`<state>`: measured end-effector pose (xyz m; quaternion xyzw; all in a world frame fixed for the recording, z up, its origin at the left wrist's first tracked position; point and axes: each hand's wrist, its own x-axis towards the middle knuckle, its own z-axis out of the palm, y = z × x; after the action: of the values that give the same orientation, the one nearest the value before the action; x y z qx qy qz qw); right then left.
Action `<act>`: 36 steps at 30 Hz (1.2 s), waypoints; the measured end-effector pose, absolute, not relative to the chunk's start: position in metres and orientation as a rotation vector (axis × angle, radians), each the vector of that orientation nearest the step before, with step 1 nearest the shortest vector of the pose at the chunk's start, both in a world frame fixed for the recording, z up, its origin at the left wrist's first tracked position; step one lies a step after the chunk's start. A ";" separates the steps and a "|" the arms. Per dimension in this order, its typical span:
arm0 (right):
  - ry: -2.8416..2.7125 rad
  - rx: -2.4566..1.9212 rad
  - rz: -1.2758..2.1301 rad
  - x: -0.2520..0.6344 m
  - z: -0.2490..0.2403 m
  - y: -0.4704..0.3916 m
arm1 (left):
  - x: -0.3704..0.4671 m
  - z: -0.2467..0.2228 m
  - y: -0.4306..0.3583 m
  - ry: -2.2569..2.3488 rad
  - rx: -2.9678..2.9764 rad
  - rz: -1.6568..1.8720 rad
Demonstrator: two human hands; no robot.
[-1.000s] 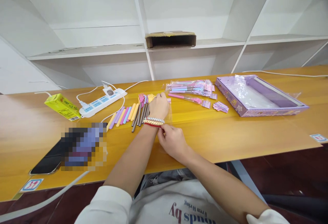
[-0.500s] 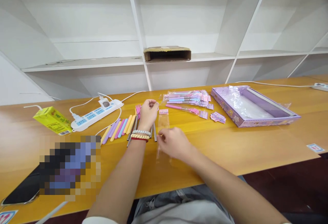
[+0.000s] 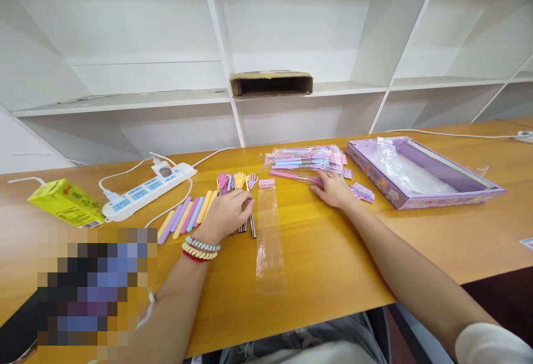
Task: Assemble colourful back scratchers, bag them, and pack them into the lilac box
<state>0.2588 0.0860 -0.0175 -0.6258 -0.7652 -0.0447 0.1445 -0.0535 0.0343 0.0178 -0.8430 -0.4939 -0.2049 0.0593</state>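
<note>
A clear-wrapped, pink-handled scratcher (image 3: 288, 175) is being covered at its right end by the right hand (image 3: 334, 190), the left hand (image 3: 227, 211) half-curled, both grips unclear.

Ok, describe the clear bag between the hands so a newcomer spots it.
On the yellow table, look between the left hand and right hand. The long clear bag lies there, pink label at its far end. Unlike the filled packets beyond, it lies flat and looks empty.
</note>
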 end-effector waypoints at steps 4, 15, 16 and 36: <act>-2.230 -1.862 -0.094 0.260 -0.023 0.087 | -0.054 0.018 0.028 -1.516 -2.523 -0.560; -2.208 -1.813 -0.172 0.262 -0.009 0.081 | -0.043 0.015 0.025 -1.520 -2.438 -0.660; -2.197 -1.770 -0.207 0.263 -0.008 0.080 | -0.043 0.015 0.026 -1.530 -2.412 -0.704; -1.884 -1.403 -0.165 0.283 -0.021 0.092 | -0.028 0.007 0.013 -1.195 -2.949 -0.355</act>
<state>0.2834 0.0920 -0.0210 -0.5504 -0.7389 -0.0648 0.3832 -0.0275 0.0135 0.0073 -0.9206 -0.3732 -0.1109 -0.0301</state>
